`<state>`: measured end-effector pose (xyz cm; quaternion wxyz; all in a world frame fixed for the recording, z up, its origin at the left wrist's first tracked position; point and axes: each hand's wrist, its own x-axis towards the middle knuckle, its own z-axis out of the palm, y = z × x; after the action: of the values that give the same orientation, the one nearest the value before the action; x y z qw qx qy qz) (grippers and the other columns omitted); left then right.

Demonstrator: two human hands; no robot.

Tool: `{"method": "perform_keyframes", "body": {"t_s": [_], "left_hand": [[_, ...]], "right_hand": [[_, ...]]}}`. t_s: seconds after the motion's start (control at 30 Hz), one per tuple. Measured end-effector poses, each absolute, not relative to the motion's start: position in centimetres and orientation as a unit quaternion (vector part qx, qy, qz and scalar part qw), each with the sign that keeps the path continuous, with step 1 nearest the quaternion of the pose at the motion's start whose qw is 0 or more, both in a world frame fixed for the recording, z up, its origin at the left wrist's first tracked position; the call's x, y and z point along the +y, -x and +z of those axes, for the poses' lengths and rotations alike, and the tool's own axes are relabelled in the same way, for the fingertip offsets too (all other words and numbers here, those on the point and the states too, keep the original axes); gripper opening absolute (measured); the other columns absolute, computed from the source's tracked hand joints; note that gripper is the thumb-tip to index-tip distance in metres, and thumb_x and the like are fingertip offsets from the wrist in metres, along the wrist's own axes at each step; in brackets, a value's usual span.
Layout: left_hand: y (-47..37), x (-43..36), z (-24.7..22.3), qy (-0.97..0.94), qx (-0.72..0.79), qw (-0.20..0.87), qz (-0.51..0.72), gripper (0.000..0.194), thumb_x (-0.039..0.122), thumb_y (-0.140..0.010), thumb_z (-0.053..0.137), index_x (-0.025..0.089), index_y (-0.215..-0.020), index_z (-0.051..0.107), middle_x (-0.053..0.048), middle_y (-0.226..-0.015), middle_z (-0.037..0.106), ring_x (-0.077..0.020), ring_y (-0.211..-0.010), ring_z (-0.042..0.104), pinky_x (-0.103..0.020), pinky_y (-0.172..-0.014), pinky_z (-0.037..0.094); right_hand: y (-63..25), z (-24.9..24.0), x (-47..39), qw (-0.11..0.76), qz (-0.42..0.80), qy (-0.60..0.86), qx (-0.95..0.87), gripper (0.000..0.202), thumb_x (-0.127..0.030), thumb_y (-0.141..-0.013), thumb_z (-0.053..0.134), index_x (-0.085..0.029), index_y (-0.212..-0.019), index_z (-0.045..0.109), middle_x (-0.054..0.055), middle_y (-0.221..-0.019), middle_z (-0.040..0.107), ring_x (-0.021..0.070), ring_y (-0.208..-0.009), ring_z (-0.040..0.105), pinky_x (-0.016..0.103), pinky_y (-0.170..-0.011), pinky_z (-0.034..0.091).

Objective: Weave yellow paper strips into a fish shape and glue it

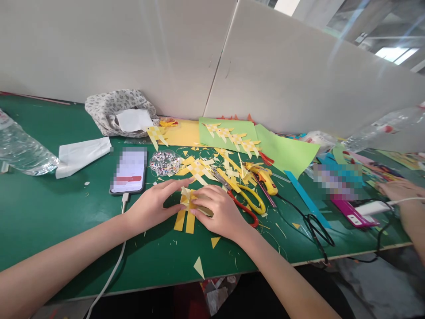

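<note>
Both forearms angled inward, left hand (161, 201) and right hand (215, 208) close together, fingers bent, thumbs extended.

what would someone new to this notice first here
Probably the two hands, left and right, holding woven yellow paper strips at the green table's front. Just right of them lie scissors with red and yellow handles; behind, woven paper fish rest on green paper.

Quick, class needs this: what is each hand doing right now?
Left hand: fingers partly curled, fingertips on the woven yellow paper strips.
Right hand: fingers bent, fingertips on the same strips from the other side.
</note>
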<state>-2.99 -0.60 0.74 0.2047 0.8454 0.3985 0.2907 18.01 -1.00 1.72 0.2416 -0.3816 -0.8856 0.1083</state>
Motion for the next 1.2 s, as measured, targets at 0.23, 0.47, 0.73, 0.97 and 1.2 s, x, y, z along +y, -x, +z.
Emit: {"method": "perform_keyframes", "body": {"t_s": [0.23, 0.47, 0.73, 0.97, 1.2], "left_hand": [[3.2, -1.1, 1.5, -0.785, 0.441, 0.257, 0.350, 0.034, 0.031, -0.090, 0.042, 0.022, -0.121, 0.034, -0.008, -0.111, 0.061, -0.0191, -0.103, 0.057, -0.034, -0.083, 0.049], [2.9, -1.4, 1.6, -0.906, 0.316, 0.223, 0.170, 0.042, 0.039, -0.090, 0.039, 0.023, -0.128, 0.030, -0.009, -0.131, 0.050, -0.0235, -0.123, 0.044, -0.053, -0.108, 0.020], [2.7, -1.3, 1.4, -0.937, 0.270, 0.166, 0.151, 0.030, 0.037, -0.090, 0.039, 0.025, -0.116, 0.049, -0.006, -0.128, 0.054, -0.0235, -0.124, 0.043, -0.052, -0.107, 0.021], [2.7, -1.1, 0.1, -0.899, 0.380, 0.097, 0.197, 0.046, 0.044, -0.084, 0.049, 0.021, -0.123, 0.040, -0.010, -0.128, 0.052, -0.0251, -0.123, 0.042, -0.050, -0.105, 0.027], [2.7, -1.2, 0.1, -0.888, 0.404, 0.100, 0.196, 0.049, 0.050, -0.082, 0.049, 0.020, -0.120, 0.041, -0.010, -0.125, 0.055, -0.0271, -0.123, 0.042, -0.052, -0.105, 0.024]], "right_hand": [[-18.7, 2.6, -0.9, 0.387, 0.194, 0.518, -0.737, 0.016, -0.032, -0.085, 0.049, -0.022, -0.091, 0.060, 0.005, -0.089, 0.066, 0.0189, -0.084, 0.061, 0.035, -0.077, 0.049], [-19.0, 3.1, -0.9, 0.467, 0.258, 0.536, -0.654, 0.025, -0.039, -0.090, 0.039, -0.023, -0.096, 0.057, 0.005, -0.092, 0.064, 0.0179, -0.088, 0.060, 0.034, -0.080, 0.047], [-18.5, 1.7, -0.4, 0.293, 0.124, 0.505, -0.802, 0.017, -0.033, -0.085, 0.050, -0.023, -0.087, 0.063, 0.006, -0.089, 0.062, 0.0222, -0.091, 0.056, 0.039, -0.081, 0.046], [-17.8, 1.0, 0.6, 0.198, 0.092, 0.513, -0.830, 0.017, -0.035, -0.084, 0.052, -0.021, -0.091, 0.061, 0.007, -0.091, 0.059, 0.0244, -0.095, 0.051, 0.041, -0.080, 0.045], [-17.3, 1.8, 1.0, 0.197, 0.173, 0.530, -0.807, 0.010, -0.030, -0.079, 0.058, -0.021, -0.075, 0.054, 0.002, -0.082, 0.060, 0.0194, -0.084, 0.056, 0.035, -0.072, 0.046]]}}
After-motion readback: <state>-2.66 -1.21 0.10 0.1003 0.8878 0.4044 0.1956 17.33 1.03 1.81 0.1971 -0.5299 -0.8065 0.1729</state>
